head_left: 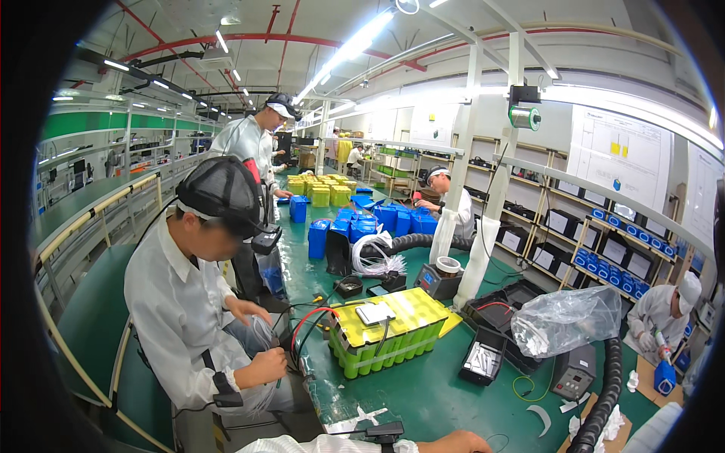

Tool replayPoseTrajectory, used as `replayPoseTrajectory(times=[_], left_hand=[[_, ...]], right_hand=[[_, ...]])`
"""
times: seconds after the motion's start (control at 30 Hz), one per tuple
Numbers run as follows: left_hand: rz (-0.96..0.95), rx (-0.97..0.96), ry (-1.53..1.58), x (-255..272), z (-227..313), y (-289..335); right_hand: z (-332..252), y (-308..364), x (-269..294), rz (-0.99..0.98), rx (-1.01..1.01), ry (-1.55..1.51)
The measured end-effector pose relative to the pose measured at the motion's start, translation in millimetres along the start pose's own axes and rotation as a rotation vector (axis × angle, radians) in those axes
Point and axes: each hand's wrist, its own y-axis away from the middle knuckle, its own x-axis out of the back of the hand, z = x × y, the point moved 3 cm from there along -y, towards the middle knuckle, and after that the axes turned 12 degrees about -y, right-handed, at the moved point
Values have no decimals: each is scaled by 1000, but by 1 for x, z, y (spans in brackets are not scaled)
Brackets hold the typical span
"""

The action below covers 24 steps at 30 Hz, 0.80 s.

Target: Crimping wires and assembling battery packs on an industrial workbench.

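My left forearm, in a white sleeve with a black wrist device (384,430), reaches along the lower edge. At its end my left hand (457,442) shows only its back; the fingers are cut off by the frame, so what it holds cannot be seen. Beside it a thin dark wire (497,438) curves over the green table. My right hand is out of view. Farther up the table stands a battery pack of green cells with a yellow top (387,331). A small white-topped board (375,312) lies on it, and red and black cables run off its left side.
A person (189,302) sits at left, handling thin white strands. Blue battery packs (361,226) and yellow ones (320,196) fill the far table. At right are a black bin (483,356), a plastic bag (568,320), a control box (575,372) and a ribbed black hose (606,392).
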Motion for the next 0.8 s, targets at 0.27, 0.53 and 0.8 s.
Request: replayPoseTrajectory(times=[0.27, 0.53, 0.8], left_hand=[[-4, -19, 3, -1, -3, -1], [5, -91, -21, -5, -7, 0], [-59, -147, -115, -14, -14, 2]], right_hand=[[-1, 0, -1, 15, -27, -38], [-4, 3, -2, 12, -36, -27], [-1, 3, -3, -88, -39, -26]])
